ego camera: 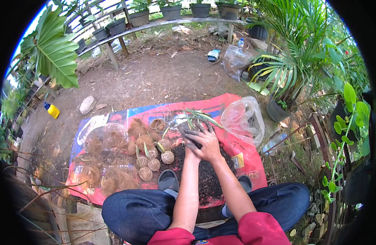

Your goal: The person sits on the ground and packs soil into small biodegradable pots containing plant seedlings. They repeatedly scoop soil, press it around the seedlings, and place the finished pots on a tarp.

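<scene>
My left hand [192, 142] and my right hand [207, 141] are together over dark soil [211, 174], the right lying across the left. Dirt darkens the fingers of both. Whether anything lies between or under the palms is hidden. Just beyond the fingertips, several variegated plant cuttings [203, 115] lie on a red and blue plastic banner [255, 171]. To the left sit several string-wrapped fiber balls [153, 164], some with a green leaf sticking out. Loose brown coconut fiber [117, 179] spreads farther left, and a brown fiber cup [157, 124] lies behind the balls. Thin string [165, 111] is tangled near it.
A clear plastic bag [243, 121] lies at the banner's right edge, beside a potted palm [278, 108]. A stone [87, 105] and yellow bottle [52, 110] are on the ground at left. Farther back are another plastic bag [235, 61] and a wooden bench [163, 23] holding pots.
</scene>
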A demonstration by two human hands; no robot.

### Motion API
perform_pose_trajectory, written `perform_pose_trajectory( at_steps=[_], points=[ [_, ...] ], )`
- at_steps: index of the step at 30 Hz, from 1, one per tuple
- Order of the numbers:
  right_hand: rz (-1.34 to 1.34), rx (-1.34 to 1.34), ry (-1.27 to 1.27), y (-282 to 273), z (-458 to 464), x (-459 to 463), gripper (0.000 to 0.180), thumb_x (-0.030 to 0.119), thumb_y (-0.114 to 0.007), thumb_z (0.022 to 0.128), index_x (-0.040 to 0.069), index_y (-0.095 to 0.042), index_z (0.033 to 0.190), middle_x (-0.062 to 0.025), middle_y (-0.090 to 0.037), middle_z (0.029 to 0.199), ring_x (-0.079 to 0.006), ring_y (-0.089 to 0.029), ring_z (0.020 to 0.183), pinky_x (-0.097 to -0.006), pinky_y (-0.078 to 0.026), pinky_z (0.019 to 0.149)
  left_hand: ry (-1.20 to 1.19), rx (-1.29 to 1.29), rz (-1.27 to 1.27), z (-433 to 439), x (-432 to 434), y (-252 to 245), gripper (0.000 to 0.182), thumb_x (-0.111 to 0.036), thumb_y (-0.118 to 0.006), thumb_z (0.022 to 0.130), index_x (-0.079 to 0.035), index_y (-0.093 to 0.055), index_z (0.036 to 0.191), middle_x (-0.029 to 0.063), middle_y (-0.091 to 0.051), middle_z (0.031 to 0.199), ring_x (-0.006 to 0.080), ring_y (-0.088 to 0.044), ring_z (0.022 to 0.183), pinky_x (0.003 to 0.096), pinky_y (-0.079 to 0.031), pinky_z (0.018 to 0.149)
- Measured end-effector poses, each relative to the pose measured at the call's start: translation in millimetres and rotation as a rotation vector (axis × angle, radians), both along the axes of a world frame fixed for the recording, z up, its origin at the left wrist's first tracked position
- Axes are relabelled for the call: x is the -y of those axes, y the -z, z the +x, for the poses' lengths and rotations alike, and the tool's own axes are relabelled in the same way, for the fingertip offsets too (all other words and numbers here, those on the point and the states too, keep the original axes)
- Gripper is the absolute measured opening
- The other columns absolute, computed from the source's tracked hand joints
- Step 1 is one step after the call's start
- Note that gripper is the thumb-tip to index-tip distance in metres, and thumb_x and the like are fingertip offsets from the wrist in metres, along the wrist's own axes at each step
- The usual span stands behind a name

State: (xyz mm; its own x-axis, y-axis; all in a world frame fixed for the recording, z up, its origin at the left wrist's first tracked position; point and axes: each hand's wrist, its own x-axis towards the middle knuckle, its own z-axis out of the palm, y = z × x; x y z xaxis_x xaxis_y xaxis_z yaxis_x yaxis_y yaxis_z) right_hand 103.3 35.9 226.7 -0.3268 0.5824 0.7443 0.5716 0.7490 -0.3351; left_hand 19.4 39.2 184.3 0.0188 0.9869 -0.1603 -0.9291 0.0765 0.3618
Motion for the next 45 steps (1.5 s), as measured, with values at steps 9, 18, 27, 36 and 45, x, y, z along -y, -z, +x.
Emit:
perform_pose_trajectory(
  at_steps=[9,18,27,36,45],
  points=[
    [-0.498,-0.242,0.016,19.3,12.1,-11.7,0.018,0.016,-0.059,0.082,0.004,-0.069,0.091,-0.0130,-0.068,0.095,-0.0313,-0.062,0.097,-0.0417,-0.046,0.087,0.141,-0.202,-0.148,1.8,1.4,-9.5,0.088,-0.081,-0.037,0.079,-0.007,-0.052,0.124,0.0095,-0.058,0.119,0.0223,-0.057,0.107,0.0389,-0.047,0.092],
    [-0.165,-0.389,0.136,20.8,16.7,-9.6,0.019,0.015,-0.066,0.081,0.002,-0.070,0.094,-0.0123,-0.070,0.092,-0.0279,-0.067,0.084,-0.0341,-0.052,0.079,0.248,-0.218,-0.025,5.0,0.5,-5.5,0.078,-0.073,-0.043,0.084,-0.012,-0.046,0.131,0.0052,-0.052,0.126,0.0189,-0.050,0.115,0.0376,-0.042,0.099],
    [-0.233,-0.245,-0.005,5.8,0.2,-0.3,0.021,0.019,-0.057,0.085,0.013,-0.073,0.098,-0.0053,-0.070,0.102,-0.0338,-0.052,0.121,-0.0544,-0.015,0.111,0.046,0.286,0.275,5.4,-2.7,12.2,0.071,-0.066,-0.048,0.086,-0.009,-0.050,0.128,0.0118,-0.055,0.126,0.0234,-0.053,0.116,0.0412,-0.041,0.101],
    [-0.649,-0.886,0.130,12.4,-6.0,-7.4,0.022,0.019,-0.056,0.090,0.002,-0.070,0.086,-0.0086,-0.070,0.090,-0.0225,-0.061,0.101,-0.0397,-0.038,0.099,0.154,-0.178,-0.156,0.0,-6.9,0.7,0.068,-0.065,-0.039,0.092,-0.006,-0.058,0.121,0.0057,-0.061,0.115,0.0185,-0.056,0.106,0.0341,-0.043,0.095],
    [0.075,-0.041,0.025,3.7,-7.8,3.4,0.022,0.026,-0.066,0.082,0.009,-0.071,0.095,-0.0053,-0.068,0.104,-0.0286,-0.059,0.109,-0.0404,-0.036,0.103,0.047,0.320,0.225,-0.9,-6.8,13.7,0.055,-0.055,-0.042,0.094,-0.006,-0.060,0.110,0.0095,-0.063,0.110,0.0233,-0.060,0.100,0.0370,-0.047,0.092]
  ],
)
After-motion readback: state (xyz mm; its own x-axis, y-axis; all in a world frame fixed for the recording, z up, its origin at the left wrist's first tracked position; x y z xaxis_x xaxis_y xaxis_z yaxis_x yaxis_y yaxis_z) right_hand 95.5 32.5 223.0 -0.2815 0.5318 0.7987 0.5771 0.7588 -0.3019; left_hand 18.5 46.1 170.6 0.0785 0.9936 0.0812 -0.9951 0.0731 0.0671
